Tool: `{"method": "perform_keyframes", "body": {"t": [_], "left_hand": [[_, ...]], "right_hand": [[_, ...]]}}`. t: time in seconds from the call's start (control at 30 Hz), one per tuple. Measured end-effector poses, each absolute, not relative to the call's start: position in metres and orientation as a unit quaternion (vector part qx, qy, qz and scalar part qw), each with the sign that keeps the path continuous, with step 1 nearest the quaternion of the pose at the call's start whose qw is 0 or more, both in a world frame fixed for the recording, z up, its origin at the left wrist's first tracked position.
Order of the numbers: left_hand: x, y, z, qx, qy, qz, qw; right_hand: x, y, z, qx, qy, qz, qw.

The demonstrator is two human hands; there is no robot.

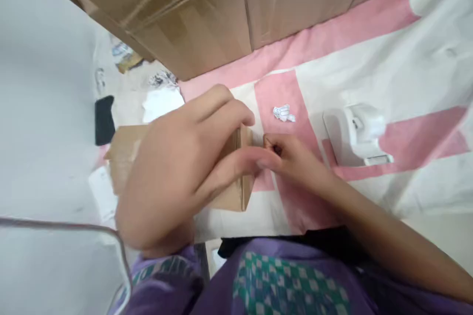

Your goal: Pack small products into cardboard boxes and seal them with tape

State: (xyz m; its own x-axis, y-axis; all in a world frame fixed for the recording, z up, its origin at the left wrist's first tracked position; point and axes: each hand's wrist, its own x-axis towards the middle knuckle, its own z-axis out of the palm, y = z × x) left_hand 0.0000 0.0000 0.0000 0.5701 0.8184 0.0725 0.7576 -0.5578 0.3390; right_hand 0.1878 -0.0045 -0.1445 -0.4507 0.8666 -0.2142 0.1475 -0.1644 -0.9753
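A small brown cardboard box (231, 199) is partly hidden beneath my left hand (173, 172). The fingers of that hand curl over the box's far edge, while its thumb stretches across the box's right end and meets my right hand (286, 155). My right hand is closed, fingertips pressed together, just right of the box; whatever may be in the pinch is hidden. On the striped cloth beyond it lies a small crumpled piece of white printed paper (284, 113).
Large taped cardboard boxes (207, 24) stand along the far side of the pink-and-white cloth (351, 64). A white plastic device (364, 130) sits at right. Flat cardboard (127, 152), white paper (162, 103) and a black item (105, 120) lie left. A cable (66, 226) crosses lower left.
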Motion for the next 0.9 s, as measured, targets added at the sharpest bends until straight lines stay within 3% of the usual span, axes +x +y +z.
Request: {"method": "perform_keyframes", "body": {"t": [0.33, 0.5, 0.67, 0.8, 0.9], "left_hand": [[0.001, 0.004, -0.001, 0.873, 0.451, 0.087, 0.162], [-0.004, 0.007, -0.006, 0.879, 0.442, 0.094, 0.153], [-0.009, 0.003, -0.009, 0.891, 0.421, 0.146, 0.085], [0.006, -0.022, -0.007, 0.894, 0.399, 0.199, -0.042], [0.029, -0.038, -0.014, 0.916, 0.282, 0.282, -0.034]], "right_hand": [[0.195, -0.006, -0.141, -0.365, -0.599, 0.644, 0.305], [0.192, -0.009, -0.144, -0.324, -0.697, 0.521, 0.371], [0.179, -0.012, -0.137, -0.292, -0.788, 0.432, 0.328], [0.210, -0.019, -0.118, -0.351, -0.764, 0.392, 0.374], [0.272, -0.030, -0.097, -0.510, -0.668, 0.278, 0.466]]}}
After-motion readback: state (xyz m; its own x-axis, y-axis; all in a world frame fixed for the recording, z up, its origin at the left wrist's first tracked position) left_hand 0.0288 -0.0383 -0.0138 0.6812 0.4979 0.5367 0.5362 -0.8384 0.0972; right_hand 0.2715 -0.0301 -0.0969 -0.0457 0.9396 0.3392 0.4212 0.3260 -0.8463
